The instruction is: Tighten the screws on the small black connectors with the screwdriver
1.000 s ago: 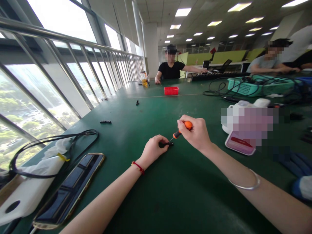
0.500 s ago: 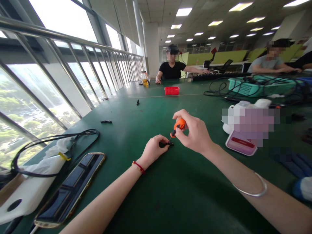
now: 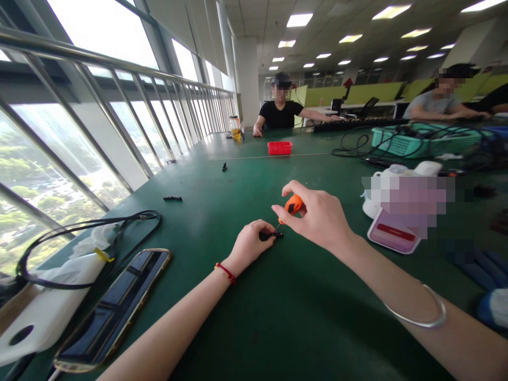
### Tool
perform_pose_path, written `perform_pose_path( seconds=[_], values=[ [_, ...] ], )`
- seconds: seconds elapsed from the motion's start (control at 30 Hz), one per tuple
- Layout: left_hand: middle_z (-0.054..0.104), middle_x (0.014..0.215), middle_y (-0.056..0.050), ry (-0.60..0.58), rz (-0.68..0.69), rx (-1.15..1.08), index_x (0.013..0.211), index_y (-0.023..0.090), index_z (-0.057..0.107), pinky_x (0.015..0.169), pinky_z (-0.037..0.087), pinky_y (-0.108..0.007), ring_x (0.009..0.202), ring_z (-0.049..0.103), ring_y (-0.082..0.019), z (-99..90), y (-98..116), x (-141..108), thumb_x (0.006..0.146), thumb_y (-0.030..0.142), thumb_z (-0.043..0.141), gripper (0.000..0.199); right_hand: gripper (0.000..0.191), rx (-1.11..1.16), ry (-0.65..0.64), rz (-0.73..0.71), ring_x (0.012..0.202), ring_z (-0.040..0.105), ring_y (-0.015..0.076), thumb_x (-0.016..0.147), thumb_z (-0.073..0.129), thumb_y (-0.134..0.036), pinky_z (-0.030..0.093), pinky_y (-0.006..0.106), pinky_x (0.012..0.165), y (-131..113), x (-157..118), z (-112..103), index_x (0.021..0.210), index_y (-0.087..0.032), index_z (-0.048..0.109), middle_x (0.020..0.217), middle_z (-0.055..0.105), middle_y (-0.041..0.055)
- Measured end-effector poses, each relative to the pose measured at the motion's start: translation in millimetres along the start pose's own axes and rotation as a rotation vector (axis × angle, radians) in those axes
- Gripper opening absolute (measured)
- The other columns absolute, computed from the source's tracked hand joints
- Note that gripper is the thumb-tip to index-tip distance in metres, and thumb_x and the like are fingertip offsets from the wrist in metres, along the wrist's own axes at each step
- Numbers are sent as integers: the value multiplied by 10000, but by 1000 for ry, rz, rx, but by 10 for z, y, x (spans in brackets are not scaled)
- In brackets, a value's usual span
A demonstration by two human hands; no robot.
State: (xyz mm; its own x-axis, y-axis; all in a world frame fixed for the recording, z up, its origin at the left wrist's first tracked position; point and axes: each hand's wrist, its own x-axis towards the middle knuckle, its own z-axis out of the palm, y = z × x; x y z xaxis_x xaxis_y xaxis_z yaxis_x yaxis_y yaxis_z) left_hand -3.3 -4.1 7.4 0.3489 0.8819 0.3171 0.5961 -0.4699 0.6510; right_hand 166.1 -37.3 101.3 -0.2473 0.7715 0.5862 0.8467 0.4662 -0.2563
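Observation:
My left hand point(image 3: 251, 242) pinches a small black part point(image 3: 273, 234) against the green tabletop point(image 3: 222, 211). Its exact kind cannot be made out, since the fingers cover some of it. Above it and to the right, my right hand point(image 3: 317, 214) grips a screwdriver point(image 3: 293, 204) with an orange and black handle. The screwdriver leans, with its thin shaft reaching down to the black part under my left fingertips. My right thumb and index finger are spread along the handle, and the other fingers curl behind it.
Left lie a phone point(image 3: 115, 312), a white holed object point(image 3: 51, 312) and black cables point(image 3: 130, 217). Two small black pieces, one near point(image 3: 172, 198) and one farther point(image 3: 224, 166), rest ahead. A red basket point(image 3: 280, 148), green basket point(image 3: 416, 142) and pink case point(image 3: 392, 233) stand beyond. People sit opposite.
My right thumb has moved out from the handle, and the fingers have shifted round it. The right forearm has turned slightly. My left hand and the black part stay put.

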Motion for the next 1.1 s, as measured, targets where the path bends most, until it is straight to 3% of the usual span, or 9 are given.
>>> perform_pose_path(
  seconds=[0.1,0.23,0.47,0.57,0.63,0.83,0.9,1.0,1.1],
  values=[
    [663,819,-30,0,-2,-4,778,163,634,728,495,-274,762,610,-158,-1,7,-3,689,157,596,97,212,-18,1,-5,472,491,122,834,427,-416,248,210,462,5,0,10,803,-231,525,522,517,-26],
    [663,801,-28,3,3,12,776,163,630,705,493,-274,744,610,-162,0,-2,-4,694,174,599,89,264,37,-5,-25,501,492,121,760,486,-322,275,207,465,-4,-3,-2,1004,-224,463,641,574,-24],
    [663,826,-31,-4,6,12,778,163,629,726,492,-274,765,609,-161,5,-12,2,689,157,593,97,262,-23,-15,5,465,473,123,829,420,-460,245,214,457,-6,-3,-5,778,-222,516,500,501,-22],
    [663,810,-31,-5,7,15,769,163,626,702,492,-270,749,612,-162,-4,2,2,691,167,596,84,207,25,-32,-7,483,476,119,794,458,-379,260,210,459,-7,-5,-14,929,-228,500,585,544,-26],
    [663,806,-34,-7,2,18,780,161,627,690,491,-271,746,613,-168,-9,10,2,697,178,594,91,316,53,-26,-13,504,484,120,746,495,-355,270,208,456,-11,-5,-19,1027,-218,451,675,576,-16],
    [661,832,-43,-13,-8,8,782,154,627,726,486,-287,768,609,-171,-4,6,8,692,165,586,99,236,-8,-28,59,473,480,131,825,412,-431,249,215,456,-15,5,-17,827,-221,521,517,503,-24],
    [658,828,-40,-13,-6,7,780,154,625,723,484,-287,766,606,-170,0,3,8,692,167,588,96,198,18,-32,62,482,485,130,809,435,-383,258,213,462,-15,7,-23,897,-225,517,547,521,-29],
    [651,810,-36,-12,-5,11,767,154,616,701,480,-282,751,601,-167,3,1,5,693,174,592,81,349,53,-15,44,528,509,135,726,518,-349,281,206,469,-11,7,-29,1042,-214,455,651,569,-25],
    [643,811,-34,-6,12,20,765,154,611,712,476,-282,756,593,-163,7,-6,0,696,164,589,73,316,14,-8,55,521,511,145,753,499,-451,276,207,462,7,9,-11,966,-217,489,607,554,-24]
  ],
)
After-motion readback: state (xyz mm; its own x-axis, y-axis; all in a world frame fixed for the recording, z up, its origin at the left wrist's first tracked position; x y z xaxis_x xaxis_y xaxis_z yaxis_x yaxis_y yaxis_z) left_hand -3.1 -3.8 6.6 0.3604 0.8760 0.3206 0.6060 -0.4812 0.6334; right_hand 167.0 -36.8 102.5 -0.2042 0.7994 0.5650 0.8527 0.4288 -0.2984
